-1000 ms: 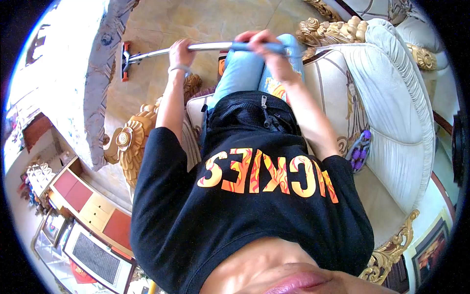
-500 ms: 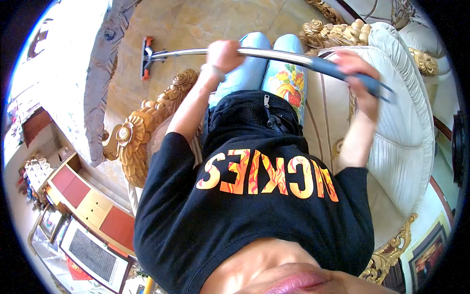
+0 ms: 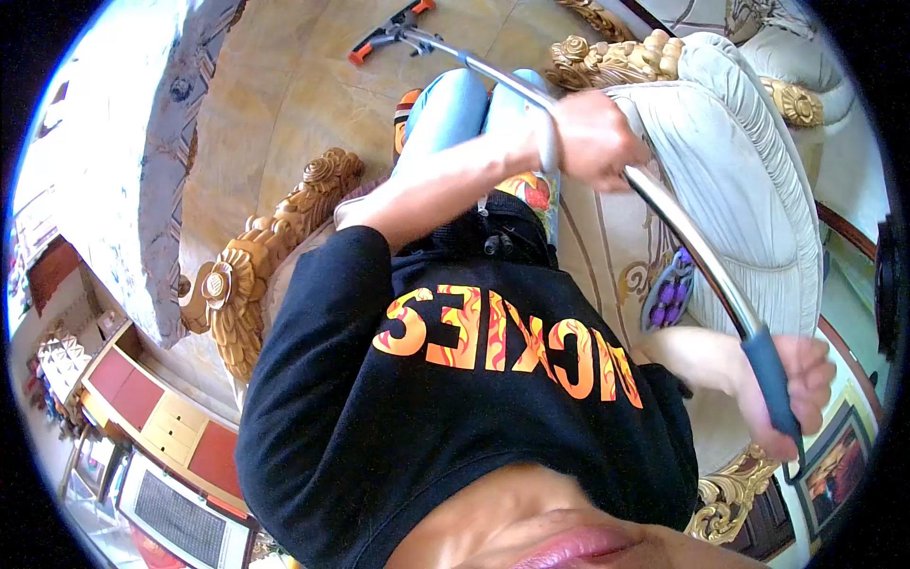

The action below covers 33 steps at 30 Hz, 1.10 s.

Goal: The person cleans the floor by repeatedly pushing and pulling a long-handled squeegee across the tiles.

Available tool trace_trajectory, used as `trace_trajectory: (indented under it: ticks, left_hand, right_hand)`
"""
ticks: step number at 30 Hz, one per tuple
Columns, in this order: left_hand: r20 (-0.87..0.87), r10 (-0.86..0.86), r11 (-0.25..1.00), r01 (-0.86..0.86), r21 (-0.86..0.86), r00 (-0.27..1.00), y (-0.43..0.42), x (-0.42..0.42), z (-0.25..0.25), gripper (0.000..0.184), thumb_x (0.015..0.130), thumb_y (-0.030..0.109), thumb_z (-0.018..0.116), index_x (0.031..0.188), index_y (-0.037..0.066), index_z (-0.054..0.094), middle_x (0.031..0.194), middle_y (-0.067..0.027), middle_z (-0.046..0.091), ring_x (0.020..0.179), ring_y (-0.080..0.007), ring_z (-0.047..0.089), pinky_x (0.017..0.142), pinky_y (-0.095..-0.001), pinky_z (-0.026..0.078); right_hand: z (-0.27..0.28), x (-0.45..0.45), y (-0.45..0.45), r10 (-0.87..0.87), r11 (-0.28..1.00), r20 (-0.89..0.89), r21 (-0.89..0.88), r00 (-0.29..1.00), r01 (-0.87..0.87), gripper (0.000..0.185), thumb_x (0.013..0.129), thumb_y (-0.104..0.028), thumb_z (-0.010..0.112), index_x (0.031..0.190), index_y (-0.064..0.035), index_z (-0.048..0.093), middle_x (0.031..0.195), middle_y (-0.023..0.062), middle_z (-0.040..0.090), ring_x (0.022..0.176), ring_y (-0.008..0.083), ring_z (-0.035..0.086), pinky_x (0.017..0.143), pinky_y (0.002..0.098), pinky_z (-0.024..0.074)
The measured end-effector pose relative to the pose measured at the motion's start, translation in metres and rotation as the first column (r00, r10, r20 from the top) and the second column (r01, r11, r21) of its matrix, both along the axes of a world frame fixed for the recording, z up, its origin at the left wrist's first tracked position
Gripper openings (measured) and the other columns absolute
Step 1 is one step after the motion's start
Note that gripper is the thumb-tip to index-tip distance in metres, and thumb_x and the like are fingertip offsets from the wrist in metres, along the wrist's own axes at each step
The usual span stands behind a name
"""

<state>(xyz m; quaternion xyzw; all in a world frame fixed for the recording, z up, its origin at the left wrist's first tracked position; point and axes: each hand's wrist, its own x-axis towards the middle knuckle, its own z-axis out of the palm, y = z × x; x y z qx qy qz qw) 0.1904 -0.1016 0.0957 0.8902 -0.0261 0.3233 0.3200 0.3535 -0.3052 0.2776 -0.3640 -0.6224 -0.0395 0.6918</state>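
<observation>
A long-handled squeegee slants across my front; it has a shiny metal pole, a dark blue-grey grip and a dark head with orange ends. My left hand is closed around the pole about midway, above my lap. My right hand, a little blurred, is wrapped around the dark grip at the lower right. The squeegee head is near the tiled floor beyond my knees; I cannot tell if it touches. A ring or loop sticks out at the grip's end.
I sit on a cream sofa with carved gold armrests on both sides. A purple bunch-like shape shows on the seat to my right. A draped table stands at left, a red-and-wood cabinet behind it.
The squeegee has swung from nearly level to a steep slant. Its head moved right and away; my right hand moved down and back, my left hand to the right.
</observation>
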Motion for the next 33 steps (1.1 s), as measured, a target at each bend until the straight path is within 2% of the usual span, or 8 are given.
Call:
trace_trajectory:
  ticks: [6, 8, 11, 14, 19, 22, 30, 33]
  left_hand:
    - [-0.140, 0.409, 0.910, -0.392, 0.132, 0.902, 0.082, -0.041, -0.041, 0.015, 0.061, 0.023, 0.065, 0.071, 0.014, 0.057, 0.060, -0.0052, 0.055, 0.057, -0.0287, 0.057, 0.053, -0.0385, 0.045]
    - [-0.198, 0.581, 0.814, -0.564, 0.139, 0.789, 0.105, -0.068, -0.067, 0.016, 0.063, 0.021, 0.064, 0.076, 0.013, 0.057, 0.065, -0.0073, 0.056, 0.063, -0.0300, 0.056, 0.059, -0.0388, 0.045]
    - [-0.040, 0.738, 0.664, -0.714, 0.222, 0.674, 0.118, -0.091, -0.091, 0.018, 0.069, 0.018, 0.064, 0.082, 0.008, 0.056, 0.073, -0.0108, 0.057, 0.071, -0.0300, 0.057, 0.064, -0.0391, 0.043]
    - [-0.079, 0.780, 0.616, -0.784, -0.078, 0.620, 0.071, -0.094, -0.057, 0.018, 0.068, 0.015, 0.066, 0.077, 0.006, 0.053, 0.072, -0.0104, 0.054, 0.071, -0.0279, 0.053, 0.065, -0.0376, 0.040]
    - [-0.083, 0.813, 0.486, -0.750, -0.450, 0.576, 0.037, -0.103, -0.036, 0.021, 0.066, 0.006, 0.064, 0.061, 0.003, 0.043, 0.056, -0.0059, 0.041, 0.051, -0.0152, 0.038, 0.048, -0.0286, 0.031]
    - [-0.015, 0.672, 0.648, -0.597, -0.473, 0.740, 0.023, -0.129, 0.006, 0.020, 0.063, 0.000, 0.059, 0.060, 0.004, 0.040, 0.056, 0.0018, 0.036, 0.052, -0.0066, 0.029, 0.046, -0.0227, 0.026]
    - [0.075, 0.306, 0.865, -0.245, -0.438, 0.949, 0.004, -0.181, 0.046, 0.014, 0.068, 0.010, 0.059, 0.068, 0.004, 0.046, 0.067, -0.0063, 0.047, 0.067, -0.0152, 0.048, 0.076, -0.0323, 0.039]
    - [-0.157, 0.855, 0.383, -0.807, -0.450, 0.494, -0.035, -0.223, 0.062, 0.028, 0.071, 0.014, 0.059, 0.095, 0.001, 0.051, 0.085, -0.0102, 0.052, 0.085, -0.0207, 0.053, 0.088, -0.0427, 0.037]
  right_hand:
    - [-0.079, -0.068, 0.081, -0.003, 0.999, -0.063, -0.054, 0.998, -0.001, 0.042, 0.091, -0.048, 0.034, 0.085, -0.0092, 0.050, 0.063, 0.0064, 0.051, 0.060, 0.0227, 0.051, 0.058, 0.0373, 0.0447]
    - [-0.110, -0.081, 0.106, 0.288, 0.928, -0.037, -0.234, 0.957, -0.288, 0.026, 0.088, -0.034, 0.050, 0.087, -0.0073, 0.052, 0.080, 0.0120, 0.063, 0.076, 0.0279, 0.060, 0.071, 0.0432, 0.0484]
    - [-0.130, -0.103, 0.129, 0.368, 0.885, 0.045, -0.325, 0.929, -0.334, 0.018, 0.080, -0.022, 0.065, 0.080, -0.0067, 0.056, 0.074, 0.0064, 0.064, 0.077, 0.0242, 0.063, 0.070, 0.0343, 0.0466]
    - [-0.104, -0.119, 0.133, 0.251, 0.937, 0.276, -0.309, 0.928, -0.161, 0.017, 0.075, -0.023, 0.069, 0.071, -0.0124, 0.056, 0.071, -0.0016, 0.063, 0.075, 0.0140, 0.064, 0.073, 0.0301, 0.0445]
    - [-0.066, -0.155, 0.119, 0.388, 0.915, 0.196, -0.199, 0.901, -0.351, 0.017, 0.071, -0.022, 0.071, 0.071, -0.0147, 0.055, 0.072, -0.0028, 0.059, 0.077, 0.0140, 0.062, 0.077, 0.0322, 0.0445]
    - [-0.039, -0.185, 0.114, 0.414, 0.907, 0.281, -0.042, 0.866, -0.420, 0.011, 0.074, -0.019, 0.056, 0.081, -0.0115, 0.054, 0.074, -0.0003, 0.055, 0.076, 0.0159, 0.059, 0.079, 0.0336, 0.0447]
    - [-0.024, -0.256, 0.126, 0.543, 0.794, 0.304, 0.119, 0.783, -0.596, 0.020, 0.082, -0.025, 0.053, 0.099, -0.0154, 0.049, 0.074, 0.0005, 0.054, 0.070, 0.0175, 0.059, 0.071, 0.0328, 0.0461]
    - [-0.056, -0.274, 0.161, 0.515, 0.844, 0.396, -0.081, 0.760, -0.530, 0.032, 0.081, -0.033, 0.056, 0.108, -0.0180, 0.050, 0.096, 0.0049, 0.056, 0.094, 0.0196, 0.056, 0.078, 0.0371, 0.0432]
